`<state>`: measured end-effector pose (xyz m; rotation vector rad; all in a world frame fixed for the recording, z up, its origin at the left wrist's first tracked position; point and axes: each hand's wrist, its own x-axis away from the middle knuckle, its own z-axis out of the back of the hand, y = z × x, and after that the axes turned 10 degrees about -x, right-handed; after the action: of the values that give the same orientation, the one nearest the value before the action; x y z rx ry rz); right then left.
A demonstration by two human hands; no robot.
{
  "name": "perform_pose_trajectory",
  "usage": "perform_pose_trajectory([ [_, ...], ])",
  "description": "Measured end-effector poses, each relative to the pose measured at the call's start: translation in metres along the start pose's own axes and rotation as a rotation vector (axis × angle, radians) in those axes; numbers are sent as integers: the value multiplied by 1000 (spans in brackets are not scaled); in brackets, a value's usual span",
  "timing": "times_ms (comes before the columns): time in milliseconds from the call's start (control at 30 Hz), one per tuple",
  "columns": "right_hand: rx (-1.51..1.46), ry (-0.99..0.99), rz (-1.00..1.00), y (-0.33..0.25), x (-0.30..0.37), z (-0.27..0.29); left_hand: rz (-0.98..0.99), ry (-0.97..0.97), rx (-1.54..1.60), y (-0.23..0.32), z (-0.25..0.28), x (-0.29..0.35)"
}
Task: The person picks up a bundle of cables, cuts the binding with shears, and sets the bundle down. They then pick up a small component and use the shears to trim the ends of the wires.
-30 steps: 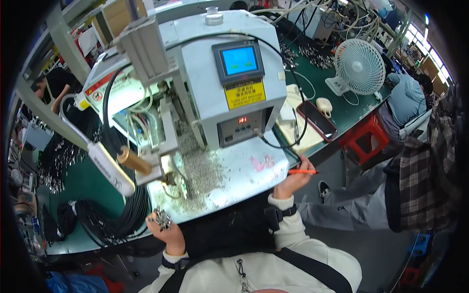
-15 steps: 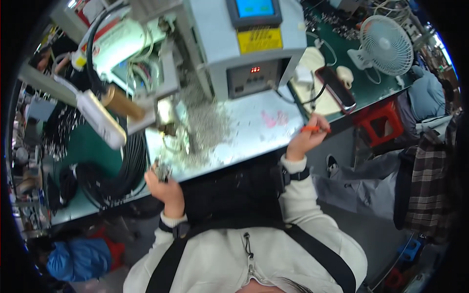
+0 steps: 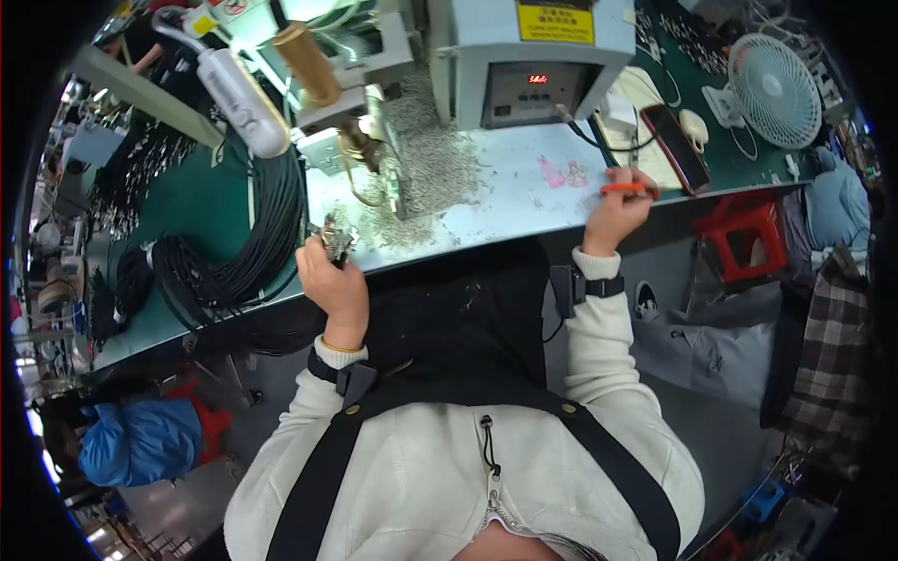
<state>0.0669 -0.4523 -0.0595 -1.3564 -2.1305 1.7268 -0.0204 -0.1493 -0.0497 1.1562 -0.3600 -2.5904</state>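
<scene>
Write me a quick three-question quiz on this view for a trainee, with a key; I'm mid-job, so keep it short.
1. Which hand holds the orange pen-like object?
2. True or false: the left hand is empty.
3. Which of these lies to the left of the left hand? A) dark phone B) black cable bundle C) white fan

Key:
1. The right hand.
2. False; it holds a clump of small metal parts.
3. B.
</scene>
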Motion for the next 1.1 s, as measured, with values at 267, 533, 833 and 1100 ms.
perform_pose_trajectory([
  [267, 78, 29, 4, 4, -4, 0, -25, -42, 8, 3, 5, -2],
  [533, -87, 58, -79, -23, 4, 9, 80, -154, 243, -19, 4, 4],
  [833, -178, -696, -528, -124, 85, -17, 443, -875, 1287, 19, 78, -21],
  [1100, -271, -890, -729, -135, 106, -50, 556, -1220, 1334, 51, 81, -1],
])
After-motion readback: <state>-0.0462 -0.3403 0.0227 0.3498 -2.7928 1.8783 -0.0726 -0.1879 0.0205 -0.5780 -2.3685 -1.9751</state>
